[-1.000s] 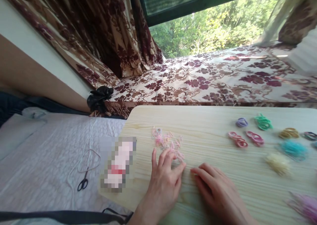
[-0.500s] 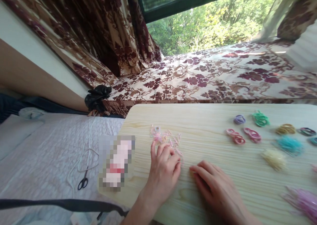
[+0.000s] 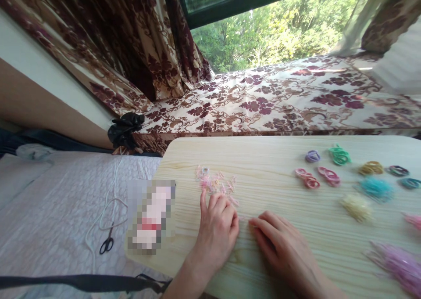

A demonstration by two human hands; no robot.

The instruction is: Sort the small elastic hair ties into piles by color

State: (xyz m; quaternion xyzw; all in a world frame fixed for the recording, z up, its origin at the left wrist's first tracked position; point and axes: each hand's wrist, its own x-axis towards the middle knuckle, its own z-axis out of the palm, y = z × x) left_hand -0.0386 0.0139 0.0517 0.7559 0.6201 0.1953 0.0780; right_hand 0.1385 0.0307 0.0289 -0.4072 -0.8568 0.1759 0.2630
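Note:
My left hand [image 3: 217,222] rests on the pale wooden table [image 3: 256,158], fingers bent over the near edge of a loose pile of small pink and yellowish pieces [image 3: 219,182]. What its fingertips hold, if anything, is hidden. To its right, my right hand [image 3: 283,242] lies low on the tabletop with its fingers together and its thumb underneath. A faint, thin pinkish strand [image 3: 243,219] shows between the two hands; whether either hand grips it is too small to tell.
Hair-tie bundles in purple [image 3: 312,156], green [image 3: 340,155] and red [image 3: 308,178] lie at the right, with turquoise [image 3: 376,188], cream [image 3: 357,207] and pink-purple [image 3: 399,264] heaps. Scissors [image 3: 107,245] and a white cord [image 3: 115,200] lie on the bed at left.
The view has shifted slightly to the right. The gap between my hands looks a little wider, and a faint strand shows there now. Both hands keep nearly the same pose.

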